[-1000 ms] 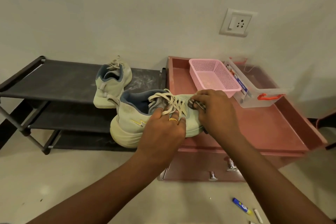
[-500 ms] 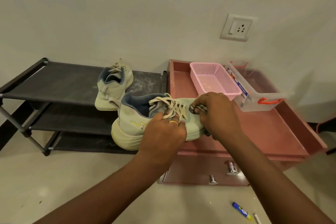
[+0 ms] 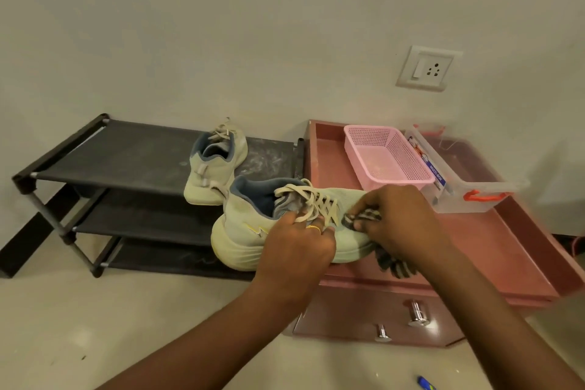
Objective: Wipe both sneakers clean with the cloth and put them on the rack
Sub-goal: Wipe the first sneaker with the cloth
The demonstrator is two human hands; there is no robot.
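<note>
- Head view: left hand point(image 3: 297, 247) clamped over the near sneaker point(image 3: 253, 231) at the laces, fingers curled round its side; the shoe's toe end sits on the desk point(image 3: 490, 247), heel end hanging off the desk's left edge.
- Right hand point(image 3: 399, 222) pinched shut on the cloth point(image 3: 364, 218), pressed to the toe area; the cloth's tail point(image 3: 395, 264) dangles just right of the sneaker.
- Other sneaker point(image 3: 215, 168) already on the rack's point(image 3: 110, 155) top shelf, just behind the near sneaker's heel.
- Risk 1: heel is unsupported, so if the left grip eases mid-wipe, the shoe prob tips off twd the floor.
- Risk 2: loose laces lie under the left fingers and could snag the cloth, so the tongue area gets missed.
- Risk 3: the rack shelf looks dusty w/ white smears beside the other sneaker, so a clean sole may pick dirt back up.
- Risk 4: the dangling tail could drag grime across the desk.
</note>
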